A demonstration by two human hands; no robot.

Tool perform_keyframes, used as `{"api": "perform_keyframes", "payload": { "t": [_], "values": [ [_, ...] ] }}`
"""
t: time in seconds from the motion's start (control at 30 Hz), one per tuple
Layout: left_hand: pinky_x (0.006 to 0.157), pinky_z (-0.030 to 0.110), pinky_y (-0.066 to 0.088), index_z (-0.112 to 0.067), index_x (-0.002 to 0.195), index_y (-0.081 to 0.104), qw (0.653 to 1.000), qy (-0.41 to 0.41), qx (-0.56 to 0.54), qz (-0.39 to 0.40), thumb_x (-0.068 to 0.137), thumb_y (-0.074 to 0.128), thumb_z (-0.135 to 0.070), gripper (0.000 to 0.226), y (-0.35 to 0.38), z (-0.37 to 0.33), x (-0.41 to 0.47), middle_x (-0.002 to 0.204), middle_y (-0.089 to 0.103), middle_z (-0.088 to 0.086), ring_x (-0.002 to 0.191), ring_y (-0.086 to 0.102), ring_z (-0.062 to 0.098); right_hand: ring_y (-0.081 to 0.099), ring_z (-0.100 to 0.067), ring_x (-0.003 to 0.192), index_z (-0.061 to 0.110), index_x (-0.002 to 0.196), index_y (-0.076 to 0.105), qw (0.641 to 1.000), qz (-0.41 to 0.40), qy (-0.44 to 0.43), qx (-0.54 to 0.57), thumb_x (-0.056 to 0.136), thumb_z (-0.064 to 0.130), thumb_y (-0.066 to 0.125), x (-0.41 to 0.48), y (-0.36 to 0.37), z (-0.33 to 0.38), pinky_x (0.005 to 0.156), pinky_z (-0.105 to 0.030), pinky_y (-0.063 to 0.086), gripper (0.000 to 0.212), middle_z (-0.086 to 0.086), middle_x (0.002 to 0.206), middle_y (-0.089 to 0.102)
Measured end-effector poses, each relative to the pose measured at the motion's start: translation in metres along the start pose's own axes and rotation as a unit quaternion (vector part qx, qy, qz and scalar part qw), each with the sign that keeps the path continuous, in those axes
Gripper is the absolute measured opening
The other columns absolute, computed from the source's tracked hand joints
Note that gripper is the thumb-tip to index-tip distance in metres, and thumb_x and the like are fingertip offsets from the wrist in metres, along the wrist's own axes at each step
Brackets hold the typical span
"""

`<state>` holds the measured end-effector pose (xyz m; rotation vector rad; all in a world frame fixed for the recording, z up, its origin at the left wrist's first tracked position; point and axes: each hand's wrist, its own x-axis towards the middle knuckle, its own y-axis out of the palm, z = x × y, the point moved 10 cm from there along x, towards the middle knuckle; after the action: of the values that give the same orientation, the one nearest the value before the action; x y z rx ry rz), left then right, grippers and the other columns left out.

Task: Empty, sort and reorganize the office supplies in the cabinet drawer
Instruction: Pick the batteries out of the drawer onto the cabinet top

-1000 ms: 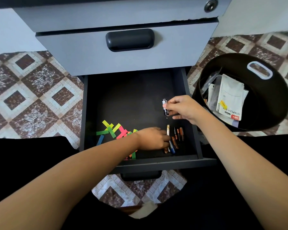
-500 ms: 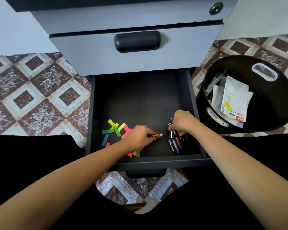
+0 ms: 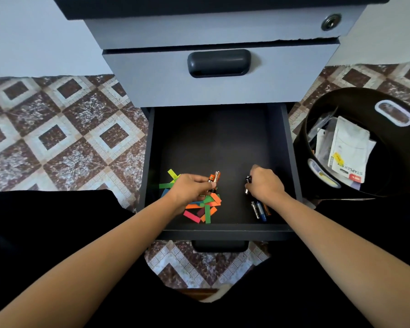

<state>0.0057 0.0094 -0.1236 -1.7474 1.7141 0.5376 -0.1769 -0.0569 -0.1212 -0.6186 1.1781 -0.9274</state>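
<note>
1. Starting at the front wall of the drawer (image 3: 223, 233), a small cluster of loose batteries (image 3: 258, 210) lies on the drawer floor near its front right corner. Their long axes run roughly front to back, slightly slanted.
2. Left of them, toward the drawer's front middle, coloured paper strips (image 3: 207, 209) lie in a crossed heap.
3. Just behind the cluster, the right hand (image 3: 266, 183) curls its fingers round a dark battery (image 3: 247, 184). Its wrist passes over the loose batteries, so this is the nearer of the two hands.
4. Above the heap's far edge, the left hand (image 3: 189, 189) pinches orange-and-copper batteries (image 3: 214, 178), their tips pointing toward the drawer's back.
5. Beyond the drawer's right wall stands a black bin (image 3: 407, 150) holding a staples packet (image 3: 348, 150).
6. Gathering the loose batteries looks like the next move. It probably falls to the right hand, reaching back toward the front wall and gripping across their width.
</note>
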Motion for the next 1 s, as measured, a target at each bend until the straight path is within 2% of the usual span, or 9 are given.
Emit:
{"api": "perform_keyframes", "payload": {
  "t": [0.1, 0.23, 0.37, 0.5, 0.57, 0.63, 0.7, 0.87, 1.0],
  "values": [
    [0.066, 0.018, 0.052, -0.009, 0.092, 0.069, 1.000, -0.005, -0.011, 0.000, 0.087, 0.065, -0.014, 0.008, -0.001, 0.002, -0.002, 0.082, 0.068, 0.001, 0.075, 0.063, 0.008, 0.062, -0.033, 0.094, 0.005, 0.112, 0.052, 0.999, -0.027, 0.004, 0.040, 0.089, 0.020, 0.063, 0.000, -0.001, -0.001, 0.065, -0.032, 0.045, 0.030, -0.015, 0.103, 0.064],
    [0.053, 0.012, 0.049, -0.005, 0.099, 0.069, 1.000, -0.009, -0.017, -0.012, 0.087, 0.065, -0.013, 0.015, -0.004, 0.001, -0.004, 0.083, 0.069, 0.002, 0.068, 0.065, 0.005, 0.063, -0.029, 0.093, 0.007, 0.107, 0.063, 0.990, -0.029, 0.043, 0.129, 0.086, 0.020, 0.067, 0.004, 0.002, -0.010, 0.069, -0.030, 0.048, 0.025, -0.013, 0.100, 0.066],
    [0.059, 0.015, 0.051, -0.005, 0.101, 0.069, 1.000, -0.011, -0.019, -0.017, 0.086, 0.065, -0.015, 0.018, -0.004, 0.000, -0.006, 0.089, 0.070, 0.004, 0.077, 0.066, 0.010, 0.063, -0.025, 0.082, 0.012, 0.080, 0.067, 0.985, -0.014, 0.053, 0.165, 0.084, 0.016, 0.068, 0.006, 0.003, -0.013, 0.064, -0.026, 0.044, 0.005, -0.008, 0.082, 0.065],
    [0.074, 0.025, 0.054, -0.009, 0.094, 0.069, 0.998, -0.009, -0.053, -0.018, 0.085, 0.066, -0.014, 0.010, -0.005, -0.006, -0.011, 0.087, 0.069, 0.004, 0.083, 0.065, 0.014, 0.059, -0.022, 0.070, 0.018, 0.057, 0.055, 0.988, -0.012, 0.040, 0.151, 0.085, 0.014, 0.064, 0.005, 0.002, -0.012, 0.054, -0.025, 0.040, 0.030, -0.004, 0.066, 0.058],
    [0.075, 0.026, 0.053, -0.009, 0.094, 0.069, 0.998, -0.006, -0.058, -0.026, 0.085, 0.067, -0.014, 0.011, -0.007, -0.008, -0.013, 0.088, 0.068, 0.004, 0.084, 0.064, 0.014, 0.061, -0.025, 0.072, 0.015, 0.062, 0.058, 0.992, -0.010, 0.030, 0.125, 0.086, 0.015, 0.061, 0.004, 0.004, -0.010, 0.052, -0.026, 0.040, 0.024, -0.005, 0.067, 0.060],
    [0.077, 0.029, 0.053, -0.009, 0.093, 0.069, 0.998, 0.002, -0.056, -0.038, 0.085, 0.067, -0.015, 0.010, -0.011, -0.012, -0.015, 0.090, 0.068, 0.006, 0.086, 0.064, 0.016, 0.063, -0.029, 0.082, 0.011, 0.079, 0.064, 0.997, -0.004, 0.009, 0.077, 0.087, 0.021, 0.060, 0.002, 0.007, -0.003, 0.060, -0.027, 0.043, 0.013, -0.008, 0.080, 0.064],
    [0.081, 0.032, 0.053, -0.008, 0.093, 0.069, 0.997, 0.008, -0.059, -0.046, 0.085, 0.066, -0.015, 0.011, -0.016, -0.016, -0.020, 0.091, 0.068, 0.007, 0.086, 0.065, 0.017, 0.064, -0.030, 0.087, 0.009, 0.089, 0.064, 0.999, -0.002, -0.006, 0.046, 0.088, 0.026, 0.060, 0.001, 0.009, 0.003, 0.064, -0.028, 0.042, 0.017, -0.011, 0.090, 0.065],
    [0.069, 0.025, 0.053, -0.004, 0.101, 0.068, 0.993, 0.005, -0.101, -0.061, 0.086, 0.066, -0.012, 0.017, -0.023, -0.018, -0.033, 0.086, 0.067, 0.005, 0.076, 0.063, 0.013, 0.062, -0.025, 0.079, 0.012, 0.070, 0.062, 0.995, 0.014, 0.006, 0.101, 0.085, 0.023, 0.067, 0.004, 0.010, 0.002, 0.063, -0.026, 0.041, 0.019, -0.008, 0.077, 0.062],
    [0.065, 0.023, 0.051, -0.006, 0.096, 0.067, 0.983, -0.011, -0.175, -0.052, 0.085, 0.065, -0.008, 0.011, -0.026, -0.017, -0.042, 0.079, 0.066, 0.004, 0.071, 0.061, 0.012, 0.054, -0.015, 0.067, 0.007, 0.077, 0.069, 0.977, 0.055, -0.010, 0.207, 0.085, 0.021, 0.069, 0.001, 0.012, 0.010, 0.065, -0.030, 0.043, 0.015, -0.004, 0.068, 0.059]
  ]
}}
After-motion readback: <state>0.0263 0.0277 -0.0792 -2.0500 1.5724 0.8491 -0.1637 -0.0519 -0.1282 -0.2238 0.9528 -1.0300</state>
